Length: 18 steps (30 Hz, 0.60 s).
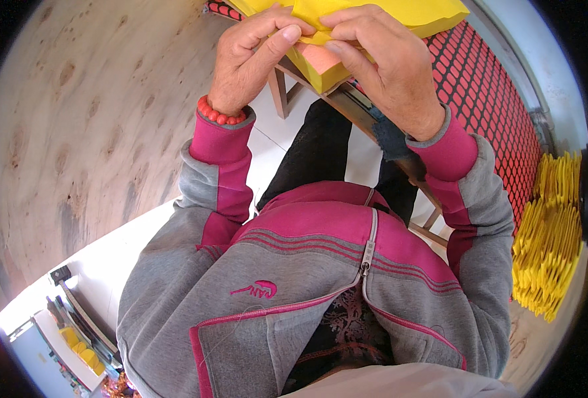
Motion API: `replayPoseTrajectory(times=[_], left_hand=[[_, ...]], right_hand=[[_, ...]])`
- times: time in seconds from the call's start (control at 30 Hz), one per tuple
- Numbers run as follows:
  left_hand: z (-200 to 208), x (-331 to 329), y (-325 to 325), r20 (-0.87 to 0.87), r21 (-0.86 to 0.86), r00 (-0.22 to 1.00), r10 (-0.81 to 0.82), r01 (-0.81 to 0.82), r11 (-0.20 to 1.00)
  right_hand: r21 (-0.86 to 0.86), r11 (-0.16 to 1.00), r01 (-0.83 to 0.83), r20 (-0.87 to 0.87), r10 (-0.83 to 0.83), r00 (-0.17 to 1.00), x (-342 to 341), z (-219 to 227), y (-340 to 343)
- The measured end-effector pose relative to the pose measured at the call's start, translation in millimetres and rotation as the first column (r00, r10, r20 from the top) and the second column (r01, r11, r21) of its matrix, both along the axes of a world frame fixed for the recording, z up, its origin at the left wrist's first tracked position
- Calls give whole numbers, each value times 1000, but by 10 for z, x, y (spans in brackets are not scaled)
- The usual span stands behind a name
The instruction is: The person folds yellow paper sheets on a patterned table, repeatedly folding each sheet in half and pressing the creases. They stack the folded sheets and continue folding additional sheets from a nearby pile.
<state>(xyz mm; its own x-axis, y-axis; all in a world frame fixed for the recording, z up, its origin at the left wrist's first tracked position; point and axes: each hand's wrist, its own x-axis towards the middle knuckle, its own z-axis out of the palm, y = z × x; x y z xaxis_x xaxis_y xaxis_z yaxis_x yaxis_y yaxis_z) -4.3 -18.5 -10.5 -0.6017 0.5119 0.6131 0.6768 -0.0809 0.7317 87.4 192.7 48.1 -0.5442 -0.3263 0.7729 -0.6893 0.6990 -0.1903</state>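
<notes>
At the top of the view, both hands work on a piece of yellow paper (407, 14) that looks folded. My left hand (251, 56) pinches its near edge between thumb and forefinger. Close beside it, my right hand (397, 69) pinches the same edge, its fingertips a little apart from the left ones. A pale orange patch (322, 58) shows between the thumbs, just below the pinched edge; whether it is paper or a block I cannot tell. A yellow corner points down toward me under it. The far part of the paper is cut off by the upper edge.
Under the paper lies a red-and-black patterned cover (479, 86) on a wooden-framed table. A pale plywood board (95, 119) fills the left. Stacks of folded yellow paper (549, 239) stand at the right. My dark-trousered legs are below the table edge.
</notes>
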Motion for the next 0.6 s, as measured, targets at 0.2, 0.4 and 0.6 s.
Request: replayPoseTrajectory(times=[0.2,0.4,0.6], left_hand=[[-25,-18,-3,37,29,998,-50,49,998],[-38,-28,-6,56,53,993,-104,101,994],[-20,-33,-15,70,59,988,-135,131,990]], right_hand=[[-63,998,8,41,-6,999,-26,-47,-18],[-87,996,11,65,-5,998,-17,-49,-17],[-120,993,-8,77,17,997,-26,-61,-19]])
